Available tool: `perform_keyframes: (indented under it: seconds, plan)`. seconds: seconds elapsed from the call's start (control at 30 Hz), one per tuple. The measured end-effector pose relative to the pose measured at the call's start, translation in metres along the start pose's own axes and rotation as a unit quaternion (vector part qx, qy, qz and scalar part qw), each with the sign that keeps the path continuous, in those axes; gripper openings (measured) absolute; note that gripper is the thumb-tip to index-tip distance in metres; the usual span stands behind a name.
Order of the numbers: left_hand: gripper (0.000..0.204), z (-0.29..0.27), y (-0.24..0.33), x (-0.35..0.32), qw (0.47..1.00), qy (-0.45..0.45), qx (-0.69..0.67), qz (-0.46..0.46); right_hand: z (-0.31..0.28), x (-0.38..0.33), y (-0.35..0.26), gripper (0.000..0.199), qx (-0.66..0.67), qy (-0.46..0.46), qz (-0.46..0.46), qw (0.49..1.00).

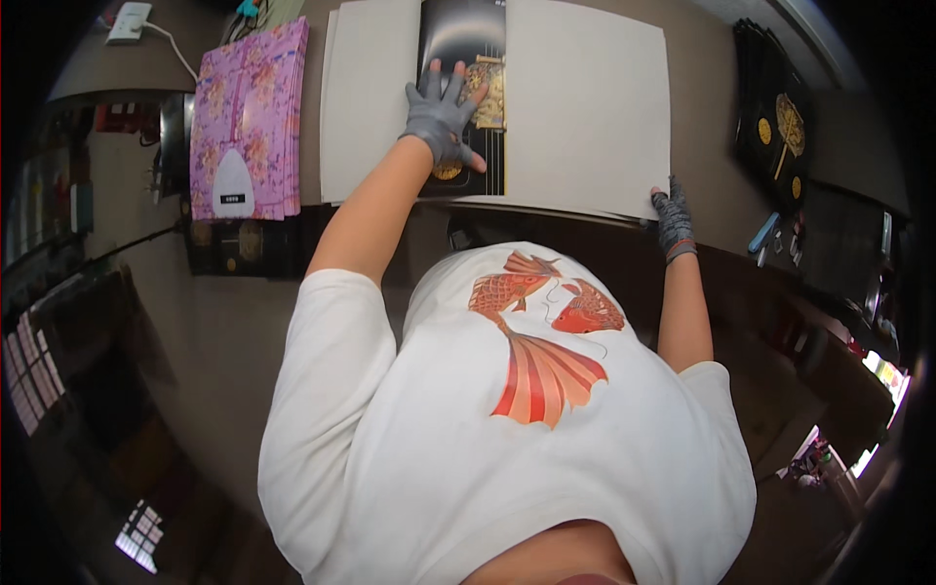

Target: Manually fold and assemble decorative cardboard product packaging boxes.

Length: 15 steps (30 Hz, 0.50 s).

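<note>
My left hand (441, 119), in a grey fingerless glove, lies flat with its fingers spread. It presses on a glossy black panel (466, 31) printed with gold decoration and thin vertical lines. The panel runs down the middle of a wide stack of pale sheets (585, 107); whether it is a separate piece or part of the top sheet, I cannot tell. At the stack's near right corner is my gloved right hand (673, 216). Its fingers are bent at the edge of the pale sheets and look closed on that corner.
A pile of purple flowered bags or covers (258, 107) lies left of the sheets. Black-and-gold folded pieces (775, 122) are stacked at the far right. A blue-handled cutter (764, 232) rests near the right edge. A white power strip (129, 23) with a cable sits at the far left.
</note>
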<state>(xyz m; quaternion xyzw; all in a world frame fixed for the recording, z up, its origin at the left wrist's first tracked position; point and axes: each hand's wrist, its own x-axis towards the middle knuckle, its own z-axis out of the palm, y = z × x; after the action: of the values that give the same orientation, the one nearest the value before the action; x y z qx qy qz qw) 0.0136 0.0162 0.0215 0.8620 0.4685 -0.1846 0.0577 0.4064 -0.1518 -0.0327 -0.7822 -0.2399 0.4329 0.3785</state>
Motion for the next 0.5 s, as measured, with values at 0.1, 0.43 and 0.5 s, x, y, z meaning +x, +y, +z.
perform_keyframes:
  seconds: [0.1,0.43,0.5]
  plan:
    - [0.131,0.0,0.001,0.004,1.0,-0.007,0.006,-0.005,0.001,-0.008,-0.013,0.065,-0.007,0.0,0.034,0.999]
    - [0.132,-0.007,0.001,0.0,0.999,-0.023,0.021,0.01,0.0,0.0,-0.009,0.064,-0.014,0.006,0.025,1.0]
    - [0.133,-0.009,0.003,0.0,1.0,-0.016,0.02,0.015,-0.012,0.011,0.011,0.063,-0.018,-0.003,-0.018,1.0]
